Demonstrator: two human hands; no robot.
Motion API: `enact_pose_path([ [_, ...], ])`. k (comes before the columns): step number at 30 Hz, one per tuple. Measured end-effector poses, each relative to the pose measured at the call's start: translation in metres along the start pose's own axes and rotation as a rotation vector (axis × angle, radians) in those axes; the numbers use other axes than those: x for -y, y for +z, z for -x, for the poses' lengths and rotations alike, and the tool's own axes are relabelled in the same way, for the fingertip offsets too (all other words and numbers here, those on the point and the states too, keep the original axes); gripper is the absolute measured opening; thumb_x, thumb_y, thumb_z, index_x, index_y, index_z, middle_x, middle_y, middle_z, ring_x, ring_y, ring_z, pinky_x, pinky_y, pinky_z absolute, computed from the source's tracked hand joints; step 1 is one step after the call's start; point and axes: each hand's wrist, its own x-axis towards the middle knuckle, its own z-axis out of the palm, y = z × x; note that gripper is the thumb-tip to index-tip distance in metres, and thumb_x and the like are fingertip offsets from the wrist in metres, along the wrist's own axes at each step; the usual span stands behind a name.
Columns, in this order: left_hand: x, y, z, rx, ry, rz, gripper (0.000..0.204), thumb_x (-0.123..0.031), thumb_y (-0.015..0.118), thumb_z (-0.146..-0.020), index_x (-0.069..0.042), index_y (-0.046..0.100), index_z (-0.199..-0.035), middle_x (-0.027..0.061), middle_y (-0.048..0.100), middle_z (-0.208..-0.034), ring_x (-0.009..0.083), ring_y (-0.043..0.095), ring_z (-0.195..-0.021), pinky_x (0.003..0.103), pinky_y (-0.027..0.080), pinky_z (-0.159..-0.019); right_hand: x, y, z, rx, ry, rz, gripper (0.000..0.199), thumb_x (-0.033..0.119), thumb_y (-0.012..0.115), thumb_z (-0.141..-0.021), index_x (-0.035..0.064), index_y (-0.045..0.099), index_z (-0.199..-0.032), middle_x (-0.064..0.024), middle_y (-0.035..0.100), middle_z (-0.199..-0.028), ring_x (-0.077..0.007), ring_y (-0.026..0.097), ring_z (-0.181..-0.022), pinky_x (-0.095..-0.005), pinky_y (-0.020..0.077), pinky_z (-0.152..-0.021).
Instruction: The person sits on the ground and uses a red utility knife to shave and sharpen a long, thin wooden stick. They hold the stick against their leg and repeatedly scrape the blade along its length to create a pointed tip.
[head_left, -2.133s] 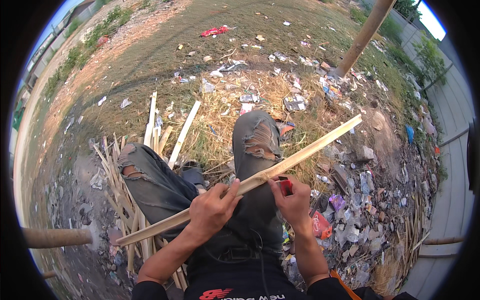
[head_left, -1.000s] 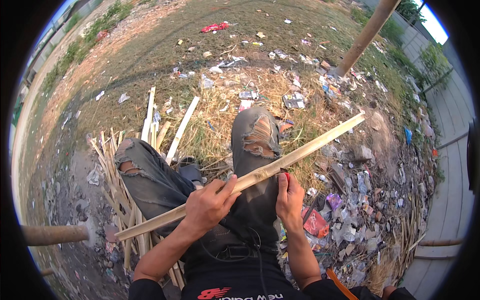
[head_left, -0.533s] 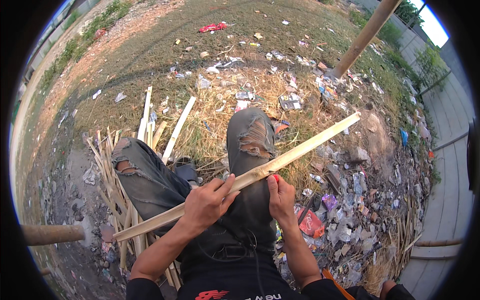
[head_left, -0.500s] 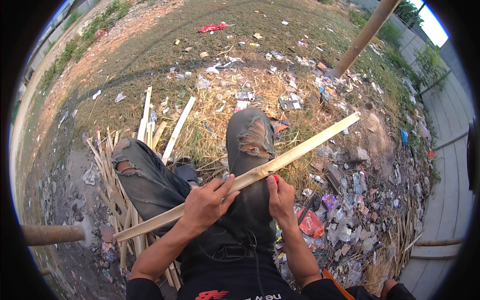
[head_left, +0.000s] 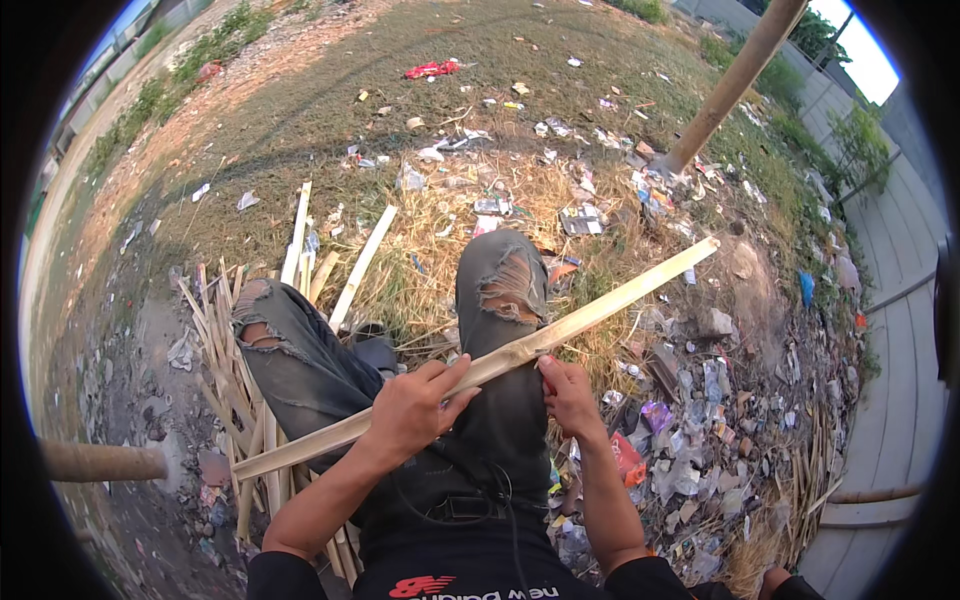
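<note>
A long pale split-bamboo strip [head_left: 610, 301] lies slantwise over my thighs, its right end higher and farther away. My left hand [head_left: 412, 410] grips it left of its middle, with the thumb and fingers on either side. Close under the strip, by my right knee, my right hand [head_left: 572, 393] is closed around a small red-handled tool. Most of that tool is hidden in the fingers; a short dark bit of it shows at the strip's lower edge, and whether it touches the strip is hard to tell.
More bamboo strips [head_left: 362, 266] lean and lie beside my left leg. Litter [head_left: 690, 440] covers the ground on the right, near a grey panel wall [head_left: 895, 300]. A slanting post [head_left: 735, 85] stands at the far right, and another pole [head_left: 105, 462] juts in from the left.
My right hand has turned slightly, and the red handle is now more hidden by the fingers. The left hand keeps its hold on the strip. The whole view has shifted a little.
</note>
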Motion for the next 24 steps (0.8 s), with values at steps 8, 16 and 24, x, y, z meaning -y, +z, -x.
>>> enact_pose_path([
  [8,0.0,-0.004,-0.001,0.015,-0.033,0.016,0.049,-0.033,0.083,-0.091,-0.013,0.073,-0.134,0.008,0.072,-0.092,0.0307,0.072,-0.075,0.042,0.058,-0.064,0.01,-0.013,0.001,0.136,0.104,-0.145,0.049,0.043,0.059,-0.109,0.0114,0.052,-0.072,0.0073,0.039,-0.06,-0.0045,0.035,-0.05,-0.0235,0.025,-0.047],
  [16,-0.007,0.0,0.002,-0.037,0.083,-0.145,0.05,-0.03,0.082,-0.091,-0.011,0.071,-0.136,0.0041,0.066,-0.088,0.0244,0.07,-0.071,0.038,0.058,-0.06,0.022,0.011,0.008,-0.353,-0.451,0.511,0.04,0.034,0.082,-0.095,0.001,0.068,-0.078,-0.0009,0.053,-0.058,-0.0112,0.044,-0.051,-0.0329,0.0382,-0.05],
  [24,0.002,0.001,0.0,-0.046,0.172,-0.25,0.043,-0.032,0.077,-0.096,-0.01,0.072,-0.133,0.0034,0.063,-0.085,0.0216,0.072,-0.068,0.036,0.057,-0.056,0.061,0.019,0.001,-0.186,-0.373,0.799,0.041,0.028,0.077,-0.098,-0.0011,0.065,-0.071,-0.013,0.053,-0.054,-0.0255,0.045,-0.048,-0.0421,0.0408,-0.051],
])
